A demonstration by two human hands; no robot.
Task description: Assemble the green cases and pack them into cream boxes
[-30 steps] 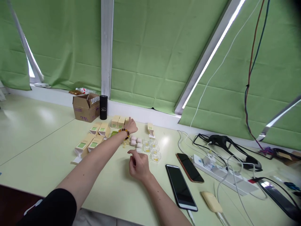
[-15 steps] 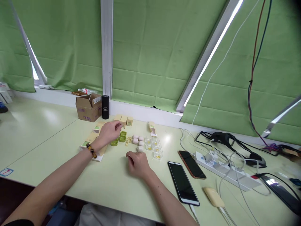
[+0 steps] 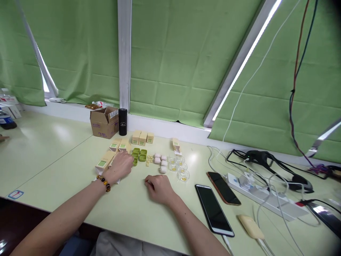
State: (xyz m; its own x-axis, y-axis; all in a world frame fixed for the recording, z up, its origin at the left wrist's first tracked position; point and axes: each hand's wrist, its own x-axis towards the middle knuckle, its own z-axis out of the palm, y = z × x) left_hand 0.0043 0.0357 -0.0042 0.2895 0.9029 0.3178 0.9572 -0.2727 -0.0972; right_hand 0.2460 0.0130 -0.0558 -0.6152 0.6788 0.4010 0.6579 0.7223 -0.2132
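My left hand [image 3: 121,166], with a beaded bracelet at the wrist, reaches over small beige cartons [image 3: 105,161]. Its fingers curl down beside the green cups [image 3: 143,155], and whatever they hold, if anything, is hidden. Loosely closed, my right hand [image 3: 160,189] rests on the table with nothing seen in it. Between and beyond the hands lie small yellow square pieces [image 3: 147,163], pale pink rounded pieces [image 3: 163,170] and clear containers [image 3: 183,175] with something yellow inside.
An open cardboard box [image 3: 103,124] and a black bottle [image 3: 123,122] stand at the back. More cartons [image 3: 142,138] line up there. Two phones [image 3: 214,209], a power strip [image 3: 266,195] with tangled cables and a pale yellow device [image 3: 251,226] are at the right.
My left hand has moved down and back from near the rear cartons to beside the green cups. My right hand stays about where it was. The view has shifted slightly.
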